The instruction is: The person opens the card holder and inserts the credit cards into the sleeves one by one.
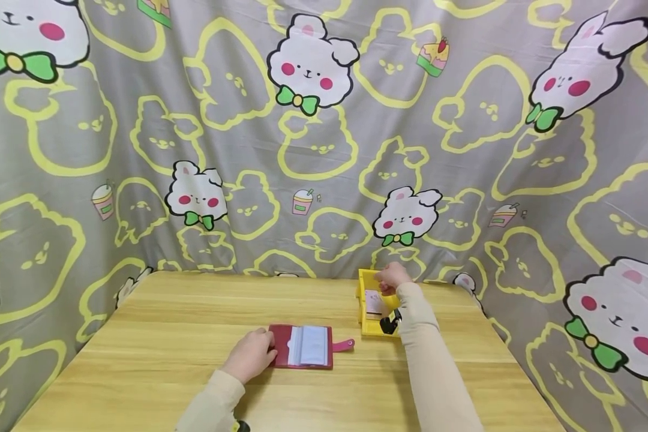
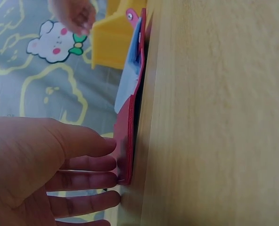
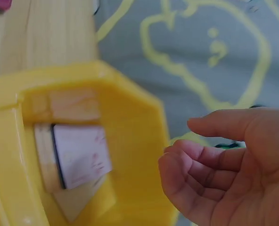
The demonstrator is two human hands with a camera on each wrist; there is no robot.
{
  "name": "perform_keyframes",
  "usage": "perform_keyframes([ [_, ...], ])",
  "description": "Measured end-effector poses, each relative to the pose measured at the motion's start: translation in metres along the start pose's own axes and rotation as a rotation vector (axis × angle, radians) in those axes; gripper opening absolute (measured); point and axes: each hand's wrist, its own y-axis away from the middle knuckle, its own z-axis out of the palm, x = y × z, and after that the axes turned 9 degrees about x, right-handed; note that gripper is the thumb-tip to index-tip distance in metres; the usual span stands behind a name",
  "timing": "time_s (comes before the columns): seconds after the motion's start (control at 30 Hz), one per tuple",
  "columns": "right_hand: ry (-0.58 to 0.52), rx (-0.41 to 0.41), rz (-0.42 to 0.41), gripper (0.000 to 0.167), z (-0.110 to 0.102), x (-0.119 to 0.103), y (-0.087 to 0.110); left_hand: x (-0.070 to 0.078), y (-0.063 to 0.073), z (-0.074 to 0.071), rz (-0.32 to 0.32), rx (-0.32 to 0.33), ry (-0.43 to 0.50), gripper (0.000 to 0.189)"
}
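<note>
A red card holder (image 1: 281, 354) lies unfolded on the table, its clear sleeves (image 1: 314, 345) facing up and its snap strap (image 1: 344, 345) pointing right. My left hand (image 1: 251, 355) rests at its left cover; in the left wrist view the thumb and fairly straight fingers touch that cover's edge. Over the far part of a yellow bin (image 1: 371, 330) is my right hand (image 1: 393, 278), holding nothing. In the right wrist view its fingers (image 3: 177, 181) are loosely bent beside the bin's rim. Inside the bin lies a pale pink card (image 3: 83, 155) with a black stripe, over beige cards (image 3: 78, 200).
The wooden table (image 1: 194, 312) spreads around the card holder and bin. A grey curtain (image 1: 324, 156) with cartoon rabbits hangs along the table's back edge and sides. Small black wrist gear (image 1: 390, 322) on the right arm overlaps the bin in the head view.
</note>
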Motion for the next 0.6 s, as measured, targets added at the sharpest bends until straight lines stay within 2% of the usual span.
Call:
perform_keyframes([
  [0.07, -0.003, -0.009, 0.029, 0.019, 0.003, 0.003, -0.008, 0.001, 0.0, 0.0, 0.001, -0.002, 0.01, 0.019],
  [0.2, -0.027, -0.044, 0.082, 0.054, 0.012, 0.013, -0.02, 0.001, 0.0, 0.001, 0.004, 0.0, 0.021, 0.018],
  [0.23, -0.02, -0.049, 0.096, 0.056, 0.015, 0.016, -0.022, 0.001, 0.001, 0.001, 0.003, -0.003, 0.024, 0.018],
  [0.3, 0.029, -0.056, 0.105, 0.054, 0.02, 0.021, -0.026, 0.001, 0.001, 0.002, 0.002, -0.006, 0.023, 0.018],
  [0.4, 0.172, -0.069, 0.088, 0.03, 0.028, 0.025, -0.03, 0.0, 0.002, 0.003, -0.001, -0.005, 0.026, 0.019],
  [0.47, 0.268, -0.077, 0.069, 0.022, 0.033, 0.025, -0.03, -0.001, 0.002, 0.003, 0.001, 0.004, 0.027, 0.019],
  [0.6, 0.304, -0.092, 0.084, 0.018, 0.04, 0.022, -0.027, -0.003, 0.001, 0.003, 0.004, 0.017, 0.029, 0.02],
])
